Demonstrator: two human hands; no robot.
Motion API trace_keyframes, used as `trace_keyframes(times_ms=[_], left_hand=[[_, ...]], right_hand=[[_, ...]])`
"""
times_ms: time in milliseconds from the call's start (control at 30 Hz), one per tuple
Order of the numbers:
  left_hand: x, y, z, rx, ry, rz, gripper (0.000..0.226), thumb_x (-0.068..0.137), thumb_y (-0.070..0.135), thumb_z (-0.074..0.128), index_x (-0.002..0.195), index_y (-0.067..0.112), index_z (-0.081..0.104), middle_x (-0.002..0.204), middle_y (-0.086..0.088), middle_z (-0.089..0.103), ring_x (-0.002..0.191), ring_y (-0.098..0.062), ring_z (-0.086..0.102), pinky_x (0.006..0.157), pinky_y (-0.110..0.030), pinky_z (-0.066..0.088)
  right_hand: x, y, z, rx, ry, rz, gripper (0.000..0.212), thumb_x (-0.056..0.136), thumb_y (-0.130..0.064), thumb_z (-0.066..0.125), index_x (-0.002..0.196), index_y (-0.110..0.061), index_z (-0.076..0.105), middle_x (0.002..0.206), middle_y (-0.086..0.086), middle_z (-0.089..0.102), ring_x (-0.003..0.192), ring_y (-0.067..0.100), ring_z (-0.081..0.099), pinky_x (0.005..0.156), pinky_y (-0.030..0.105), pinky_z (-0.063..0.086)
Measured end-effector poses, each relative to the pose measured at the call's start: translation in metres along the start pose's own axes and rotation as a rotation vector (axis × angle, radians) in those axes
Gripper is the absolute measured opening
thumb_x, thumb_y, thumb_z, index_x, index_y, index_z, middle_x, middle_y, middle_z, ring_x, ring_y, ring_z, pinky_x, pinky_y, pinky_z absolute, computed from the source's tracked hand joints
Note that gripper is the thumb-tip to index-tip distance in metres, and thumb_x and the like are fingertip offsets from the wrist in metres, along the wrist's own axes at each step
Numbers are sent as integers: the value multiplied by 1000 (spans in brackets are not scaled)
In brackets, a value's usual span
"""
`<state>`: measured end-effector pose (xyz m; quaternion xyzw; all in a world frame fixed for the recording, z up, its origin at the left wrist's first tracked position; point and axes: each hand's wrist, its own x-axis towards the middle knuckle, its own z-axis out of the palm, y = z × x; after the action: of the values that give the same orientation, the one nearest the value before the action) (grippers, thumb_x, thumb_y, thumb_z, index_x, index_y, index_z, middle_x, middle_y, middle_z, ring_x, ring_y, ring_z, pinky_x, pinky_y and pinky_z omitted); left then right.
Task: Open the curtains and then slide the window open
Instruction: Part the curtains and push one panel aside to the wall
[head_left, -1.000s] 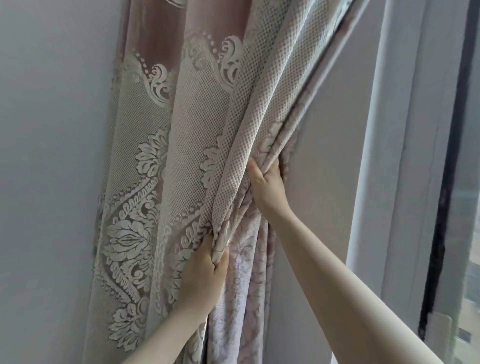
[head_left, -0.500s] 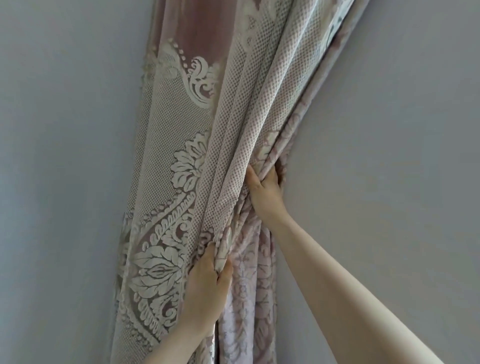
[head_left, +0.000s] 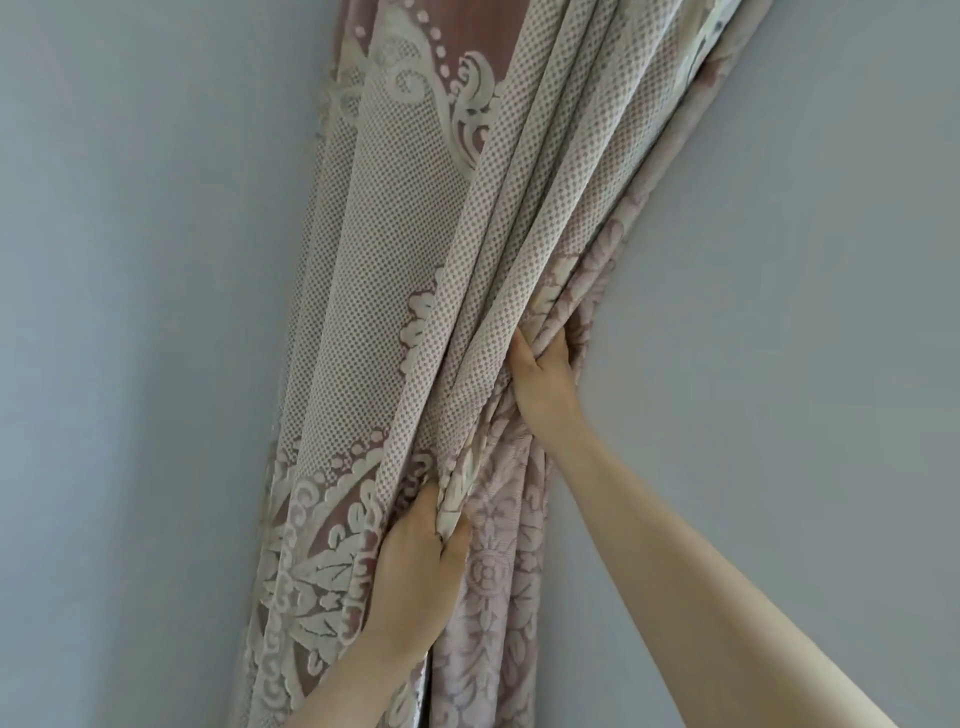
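Fingers (head_left: 415, 525) of the left hand (head_left: 415, 577) curl into the bunched folds of the curtain (head_left: 426, 291), thumb on the near side of the bundle's lower edge and the rest tucked behind, so the cloth is pinched in a firm fist; this low grip seems meant to keep the gathered pleats from fanning out again. Above and to the right of it, the right hand (head_left: 545, 379) closes on the same bundle, its thumb (head_left: 519, 348) laid along the dotted weave and its other fingertips buried in the folds, where how many of them press the cloth cannot be told. Two grips at different heights hold the whole thickness together, which suits pushing it aside as one mass instead of dragging a single layer. Outward from the hands, the fabric slants up to the right, drawn taut from wherever it hangs, while below the fists it drops loose and straight. Plain grey wall (head_left: 779, 260) lies just beside the right hand, and more wall (head_left: 130, 312) spreads left of the left hand, so the bundle sits in a corner. No window shows here; judging by that, the curtain step looks nearly done and the sliding is not yet begun.
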<state>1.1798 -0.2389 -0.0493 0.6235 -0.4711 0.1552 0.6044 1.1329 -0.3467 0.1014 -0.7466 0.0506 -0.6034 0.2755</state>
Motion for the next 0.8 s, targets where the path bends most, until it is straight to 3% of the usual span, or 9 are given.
trace_keyframes(times_ms=[100, 233, 333, 400, 633, 733, 800], left_hand=[[12, -15, -3, -7, 20, 2, 38, 92, 17, 52, 130, 15, 49, 105, 10, 62, 92, -8, 60, 86, -19, 45], [19, -37, -7, 8, 32, -17, 41, 91, 15, 53, 132, 14, 47, 99, 8, 63, 76, -9, 58, 79, -15, 43], [25, -54, -9, 30, 55, -60, 41, 91, 17, 53, 132, 12, 49, 114, 7, 60, 109, -15, 59, 94, -17, 39], [33, -63, -12, 44, 67, -80, 43, 92, 19, 53, 134, 13, 47, 122, 2, 60, 116, -17, 56, 101, -25, 40], [39, -74, -13, 45, 113, -54, 27, 90, 14, 55, 117, 13, 57, 95, 9, 64, 85, -7, 60, 75, -8, 42], [28, -66, -7, 48, 86, -46, 25, 90, 14, 56, 115, 12, 56, 93, 6, 66, 82, -8, 61, 79, -27, 52], [18, -58, -2, 34, 63, -51, 32, 90, 15, 56, 122, 11, 54, 102, 4, 66, 91, -11, 62, 88, -31, 51]], right_hand=[[10, 12, 20, -22, 7, 6, 68, 90, -59, 44, 150, -30, 33, 152, -10, 40, 142, 5, 32, 118, 42, 28], [12, 27, 47, -22, -20, 22, 68, 88, -60, 42, 149, -30, 34, 150, -7, 43, 140, 11, 35, 116, 45, 30], [14, 37, 68, -8, -46, 43, 71, 87, -62, 42, 150, -31, 32, 150, -4, 43, 139, 12, 36, 117, 44, 31], [17, 39, 81, 21, -59, 40, 71, 88, -59, 43, 150, -29, 31, 150, -3, 43, 139, 13, 36, 117, 43, 30], [18, 38, 89, 107, -105, 62, 67, 90, -55, 47, 149, -27, 32, 148, -5, 46, 138, 11, 39, 117, 40, 30], [6, 32, 68, 137, -113, 93, 62, 95, -44, 51, 150, -24, 31, 148, -9, 46, 136, 6, 40, 116, 31, 30], [-3, 28, 52, 125, -104, 102, 63, 94, -46, 51, 150, -25, 32, 148, -11, 47, 135, 4, 41, 115, 29, 30]])
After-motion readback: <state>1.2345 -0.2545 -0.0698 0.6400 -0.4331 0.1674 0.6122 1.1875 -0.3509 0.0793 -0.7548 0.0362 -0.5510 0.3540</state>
